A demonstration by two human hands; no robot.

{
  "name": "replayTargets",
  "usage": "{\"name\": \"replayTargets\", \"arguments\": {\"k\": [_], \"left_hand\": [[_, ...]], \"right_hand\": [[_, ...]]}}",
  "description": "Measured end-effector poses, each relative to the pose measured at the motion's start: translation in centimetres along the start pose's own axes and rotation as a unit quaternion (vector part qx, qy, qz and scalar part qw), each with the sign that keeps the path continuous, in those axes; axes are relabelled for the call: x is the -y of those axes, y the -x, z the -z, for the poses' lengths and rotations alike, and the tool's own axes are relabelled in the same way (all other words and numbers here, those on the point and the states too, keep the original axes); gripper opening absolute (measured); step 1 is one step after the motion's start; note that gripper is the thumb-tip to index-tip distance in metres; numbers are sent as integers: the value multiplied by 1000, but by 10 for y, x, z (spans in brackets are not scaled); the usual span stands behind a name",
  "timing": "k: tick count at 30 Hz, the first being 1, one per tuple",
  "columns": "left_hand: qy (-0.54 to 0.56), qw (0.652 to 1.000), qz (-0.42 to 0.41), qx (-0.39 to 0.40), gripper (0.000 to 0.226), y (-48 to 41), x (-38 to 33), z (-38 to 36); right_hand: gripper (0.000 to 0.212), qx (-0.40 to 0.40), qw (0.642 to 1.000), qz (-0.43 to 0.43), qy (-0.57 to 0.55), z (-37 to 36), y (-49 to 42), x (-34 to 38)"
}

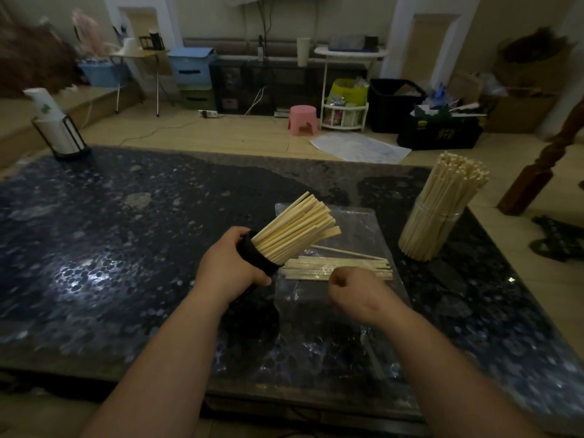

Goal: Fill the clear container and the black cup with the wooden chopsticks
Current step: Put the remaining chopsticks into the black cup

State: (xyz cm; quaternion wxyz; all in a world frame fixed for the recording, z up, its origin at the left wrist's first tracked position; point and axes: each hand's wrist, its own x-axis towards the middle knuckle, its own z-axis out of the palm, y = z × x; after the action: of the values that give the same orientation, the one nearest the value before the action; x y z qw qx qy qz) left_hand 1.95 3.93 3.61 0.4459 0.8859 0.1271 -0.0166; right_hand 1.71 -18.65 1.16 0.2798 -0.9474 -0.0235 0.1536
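Head view gives a wide dark tabletop [126,248], and on it lies a clear plastic sheet [357,222] that looks slippery: I think anything set down on it carelessly may slide. Right of the black cup and further back stands the clear container [433,222], already crowded with upright sticks; a careless reach past it could tip it. The black cup [252,257] itself is lifted and leaned to the right, the left hand [227,263] wrapped around its body. The wooden chopsticks [297,229] in it fan out of the mouth, so if it tilts more they may slip out and scatter. Just right of the cup, on the sheet, a loose row of chopsticks [341,267] waits; it could roll when touched. The right hand [354,286] hovers at the near edge of this row, clenched in a fist, with nothing visible in it. One single stick [347,252] lies aslant behind the row. Far left of the cup stands a paper roll holder [58,128], well apart; nothing blocks the way between the row and the cup.
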Motion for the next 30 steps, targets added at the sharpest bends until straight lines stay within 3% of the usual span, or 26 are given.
{"name": "replayTargets", "arguments": {"k": [3,8,12,19,30], "left_hand": [[9,1000,7,2,88,1,-1,0],[26,1000,11,-7,87,0,1,-2],[34,999,13,-11,88,-2,1,-4],[27,999,12,-21,92,-4,2,-5],[39,999,11,-7,90,-3,2,-5]], "right_hand": [[22,45,999,4,24,-9,-3,-3],[67,38,990,57,123,-31,-11,-13],[61,-16,987,67,144,-45,-20,-22],[54,-48,975,65,205,-50,-27,-23],[49,-75,973,49,212,-57,-38,-20]]}}
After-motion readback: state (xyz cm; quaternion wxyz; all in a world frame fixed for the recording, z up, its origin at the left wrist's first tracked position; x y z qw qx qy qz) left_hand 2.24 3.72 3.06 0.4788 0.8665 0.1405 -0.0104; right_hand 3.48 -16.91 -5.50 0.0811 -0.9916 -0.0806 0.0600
